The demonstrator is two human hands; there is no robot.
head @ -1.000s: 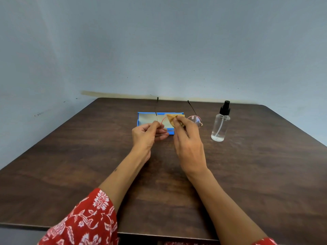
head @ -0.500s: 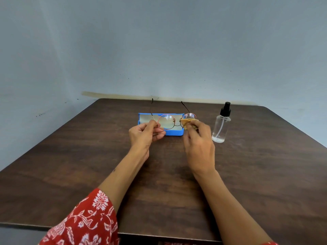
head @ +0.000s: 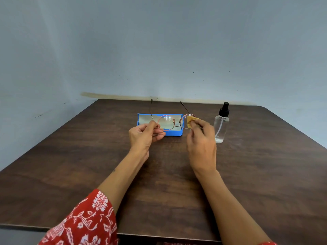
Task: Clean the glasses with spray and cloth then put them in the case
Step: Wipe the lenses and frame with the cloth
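Table (head: 247, 174) of dark wood carries an open blue case (head: 174, 133) near its far edge, and a clear spray bottle (head: 221, 126) with a black top stands upright toward the far right corner. Round, thin-rimmed copper glasses (head: 166, 122) are held above the case, arms pointing away. Left hand (head: 144, 135) pinches the left hinge; right hand (head: 200, 138) pinches a yellow cloth (head: 190, 121), apparently on the right lens, though blur hides the contact.

Dark wooden table (head: 247, 174) against a plain, pale grey-blue wall (head: 159, 50).
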